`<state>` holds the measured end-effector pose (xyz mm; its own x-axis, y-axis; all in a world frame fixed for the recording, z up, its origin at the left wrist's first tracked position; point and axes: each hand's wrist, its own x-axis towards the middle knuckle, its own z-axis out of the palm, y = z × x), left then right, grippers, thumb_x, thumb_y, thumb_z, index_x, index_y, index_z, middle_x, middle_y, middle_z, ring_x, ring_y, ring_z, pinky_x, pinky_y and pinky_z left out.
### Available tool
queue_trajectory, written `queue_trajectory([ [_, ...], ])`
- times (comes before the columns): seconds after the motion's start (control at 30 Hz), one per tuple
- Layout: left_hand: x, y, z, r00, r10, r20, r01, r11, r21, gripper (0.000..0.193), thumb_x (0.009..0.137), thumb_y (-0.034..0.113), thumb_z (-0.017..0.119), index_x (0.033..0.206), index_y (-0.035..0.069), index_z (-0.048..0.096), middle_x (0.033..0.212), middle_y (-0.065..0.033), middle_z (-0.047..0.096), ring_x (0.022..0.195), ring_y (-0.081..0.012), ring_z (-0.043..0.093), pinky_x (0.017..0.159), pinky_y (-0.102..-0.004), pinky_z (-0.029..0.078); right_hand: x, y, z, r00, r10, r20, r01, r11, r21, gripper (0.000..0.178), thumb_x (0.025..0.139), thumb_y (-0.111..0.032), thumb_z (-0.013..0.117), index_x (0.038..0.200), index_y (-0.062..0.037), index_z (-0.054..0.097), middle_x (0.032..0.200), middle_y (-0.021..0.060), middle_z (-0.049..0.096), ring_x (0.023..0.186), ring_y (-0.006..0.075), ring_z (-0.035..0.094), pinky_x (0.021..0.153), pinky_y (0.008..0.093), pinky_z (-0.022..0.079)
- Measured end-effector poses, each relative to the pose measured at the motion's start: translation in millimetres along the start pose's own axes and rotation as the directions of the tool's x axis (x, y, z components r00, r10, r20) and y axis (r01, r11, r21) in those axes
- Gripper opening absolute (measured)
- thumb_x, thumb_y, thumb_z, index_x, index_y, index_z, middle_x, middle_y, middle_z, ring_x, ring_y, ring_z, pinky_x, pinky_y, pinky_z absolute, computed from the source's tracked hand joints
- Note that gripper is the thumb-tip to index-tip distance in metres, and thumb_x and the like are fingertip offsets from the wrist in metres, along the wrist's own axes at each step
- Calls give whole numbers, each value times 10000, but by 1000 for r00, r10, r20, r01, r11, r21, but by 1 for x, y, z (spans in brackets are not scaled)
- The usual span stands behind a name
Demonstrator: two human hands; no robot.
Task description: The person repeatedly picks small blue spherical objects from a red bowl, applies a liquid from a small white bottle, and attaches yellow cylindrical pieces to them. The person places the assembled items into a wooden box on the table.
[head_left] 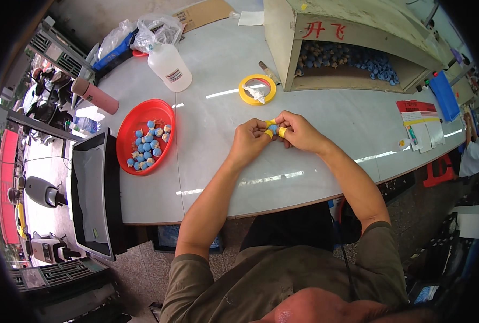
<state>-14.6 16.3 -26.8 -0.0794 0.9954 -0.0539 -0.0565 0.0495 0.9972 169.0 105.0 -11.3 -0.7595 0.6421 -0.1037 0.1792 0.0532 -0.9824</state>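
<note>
– Where is the small rounded blue piece [272,128] held?
– Between the fingertips of the left hand [249,141] and the right hand [302,133], both curled nearly closed around it, over the glossy grey tabletop [212,140]; yellow bands [282,132] are seen at the fingers
– Can any writing be seen?
– Red characters are painted on the pale box-shaped cabinet [280,48], small dark print is carried on the translucent white plastic bottle [168,65], and printing is borne by the red-and-white paper sheet [418,114]. Similar blue pieces [147,146] are gathered in the round red plastic tray [165,109]
</note>
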Motion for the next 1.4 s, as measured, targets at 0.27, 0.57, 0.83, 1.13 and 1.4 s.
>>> queue_trajectory([
  [0.27, -2, 2, 2, 1000, -17, 3, 17, 998, 54, 205, 973, -18, 608, 1141, -134, 590, 1088, -174, 704, 996, -207, 740, 872, -276, 608, -9, 1, 4, 998, -38, -58, 38, 999, -6, 151, 974, 30, 563, 1124, 36, 571, 839, 45, 637, 645, 78, 574, 557, 250, 489],
  [0.57, -2, 3, 3, 1000, 1, 24, -2, 998, 70, 196, 981, 0, 634, 1123, -132, 605, 1074, -142, 703, 961, -157, 727, 823, -244, 598, -13, 4, 0, 996, -60, -65, 60, 998, 2, 143, 980, 15, 581, 1120, 41, 573, 800, 35, 623, 613, 81, 571, 554, 256, 484],
  [0.83, -4, 6, 2, 1000, -19, -3, 20, 986, 166, 206, 953, 18, 679, 1099, -118, 626, 991, -101, 707, 901, -82, 700, 724, -202, 542, -15, 4, 3, 994, -71, -80, 68, 997, -31, 143, 979, 20, 580, 1120, 44, 571, 794, 35, 619, 618, 82, 573, 554, 257, 484],
  [1.13, -5, -2, 6, 998, 41, -44, -34, 988, 151, 193, 930, 15, 693, 1066, -109, 634, 992, -105, 717, 922, -118, 719, 750, -226, 561, -17, 2, 7, 993, -67, -97, 63, 997, -40, 167, 959, 51, 550, 1125, 45, 566, 855, 41, 618, 673, 76, 569, 566, 261, 500],
  [1.4, -7, 2, 7, 997, 58, -54, -45, 973, 225, 200, 922, 15, 694, 1075, -99, 634, 994, -110, 718, 912, -113, 710, 765, -233, 566, -16, 9, 6, 991, -83, -108, 80, 996, -39, 213, 932, 78, 523, 1139, 44, 561, 859, 45, 612, 669, 81, 569, 575, 255, 502],
])
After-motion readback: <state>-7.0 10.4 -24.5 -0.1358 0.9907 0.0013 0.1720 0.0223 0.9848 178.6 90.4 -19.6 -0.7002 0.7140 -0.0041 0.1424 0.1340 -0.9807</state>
